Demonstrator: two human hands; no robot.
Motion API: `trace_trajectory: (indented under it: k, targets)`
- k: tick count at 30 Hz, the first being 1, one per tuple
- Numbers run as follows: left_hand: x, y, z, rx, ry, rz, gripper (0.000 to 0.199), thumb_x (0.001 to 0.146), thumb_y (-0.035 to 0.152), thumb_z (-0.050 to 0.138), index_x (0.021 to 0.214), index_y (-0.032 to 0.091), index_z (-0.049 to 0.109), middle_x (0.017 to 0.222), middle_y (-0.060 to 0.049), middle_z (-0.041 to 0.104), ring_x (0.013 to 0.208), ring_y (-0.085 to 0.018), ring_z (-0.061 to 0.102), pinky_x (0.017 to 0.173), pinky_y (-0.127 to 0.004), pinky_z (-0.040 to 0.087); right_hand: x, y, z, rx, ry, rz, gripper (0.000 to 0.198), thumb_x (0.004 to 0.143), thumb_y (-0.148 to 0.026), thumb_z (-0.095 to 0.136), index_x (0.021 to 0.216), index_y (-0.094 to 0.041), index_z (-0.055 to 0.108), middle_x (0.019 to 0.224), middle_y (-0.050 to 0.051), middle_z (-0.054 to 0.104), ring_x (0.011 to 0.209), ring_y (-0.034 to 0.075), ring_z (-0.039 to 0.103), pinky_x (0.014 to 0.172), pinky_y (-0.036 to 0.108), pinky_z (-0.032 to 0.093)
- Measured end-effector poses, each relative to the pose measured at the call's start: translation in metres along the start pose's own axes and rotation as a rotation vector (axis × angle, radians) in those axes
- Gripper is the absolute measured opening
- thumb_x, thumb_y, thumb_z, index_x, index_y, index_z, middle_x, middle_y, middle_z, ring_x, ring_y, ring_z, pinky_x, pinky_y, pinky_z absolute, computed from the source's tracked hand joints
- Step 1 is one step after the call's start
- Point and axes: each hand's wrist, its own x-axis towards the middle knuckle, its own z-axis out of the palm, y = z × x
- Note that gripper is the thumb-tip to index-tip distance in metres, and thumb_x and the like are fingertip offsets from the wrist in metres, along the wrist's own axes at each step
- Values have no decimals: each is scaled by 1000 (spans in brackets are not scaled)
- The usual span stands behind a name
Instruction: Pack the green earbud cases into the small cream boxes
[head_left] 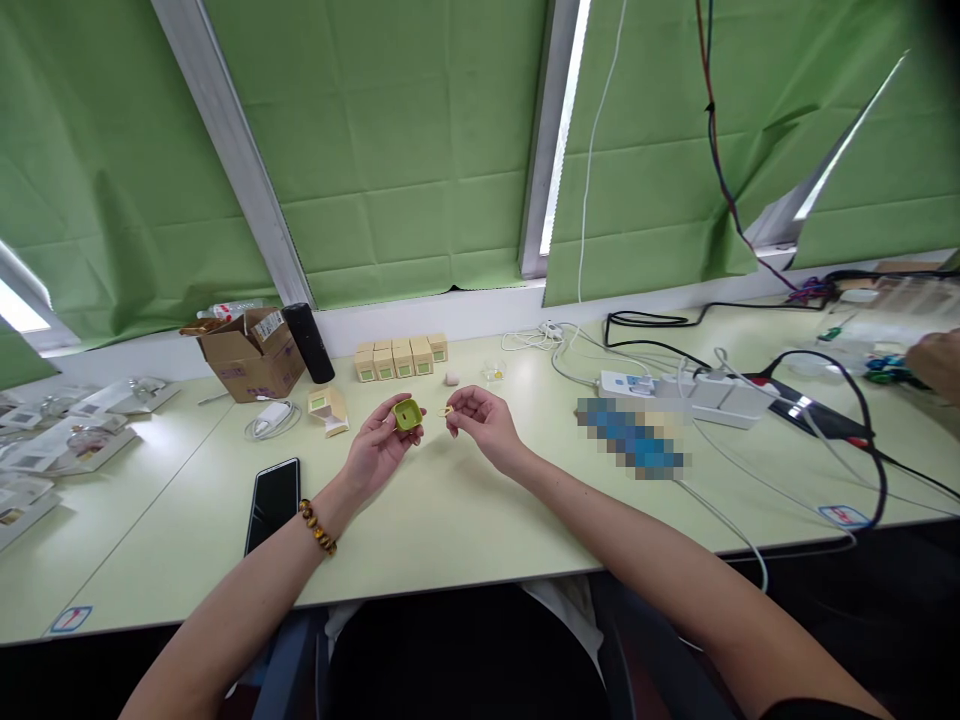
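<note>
My left hand [375,445] holds a small yellow-green square case [409,414], its hollow side facing up toward me. Just to the right, my right hand [484,425] pinches a tiny yellowish loop [444,411] between thumb and fingertips. A narrow gap separates the loop from the case. Behind my hands lie a small pale pinkish piece [451,379] and a little clear item with yellow in it [493,372]. An opened small carton [328,412] lies left of my left hand.
Several small cartons [394,360] line the back. At left are a phone [271,500], a coiled white cable [271,418], a cardboard box [251,360] and a black cylinder [308,343]. Power strips [724,398] and cables spread right; another person's hand [934,365] shows there.
</note>
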Motion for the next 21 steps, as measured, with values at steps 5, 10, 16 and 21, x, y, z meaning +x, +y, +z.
trace_trajectory:
  k: [5, 10, 16, 21]
  targets:
    - [-2, 1, 2, -15, -46, -20, 49, 96, 34, 67, 141, 19, 57, 114, -15, 71, 87, -20, 67, 88, -40, 50, -10, -6, 9, -161, 22, -98, 26, 82, -41, 81, 93, -22, 68, 78, 0, 62, 65, 13, 58, 60, 31, 52]
    - [-2, -1, 3, 16, -87, -60, 46, 93, 37, 71, 134, 16, 63, 109, -13, 71, 85, -21, 66, 89, -42, 50, -17, -5, 10, -373, 0, -283, 15, 93, -34, 68, 102, -23, 73, 92, 6, 68, 75, 17, 62, 69, 35, 58]
    - [-5, -3, 7, 42, -156, -85, 45, 91, 37, 75, 128, 14, 68, 107, -12, 70, 89, -21, 66, 91, -40, 50, -22, 1, 10, -669, -95, -756, 21, 96, -14, 59, 111, -23, 70, 97, 9, 71, 87, 21, 68, 74, 36, 60]
    - [-8, -3, 13, 82, -203, -96, 42, 93, 37, 73, 126, 13, 70, 108, -12, 69, 91, -21, 66, 90, -39, 51, -20, 6, 7, -854, -91, -891, 25, 97, -9, 52, 113, -21, 67, 97, 11, 72, 86, 22, 67, 73, 36, 58]
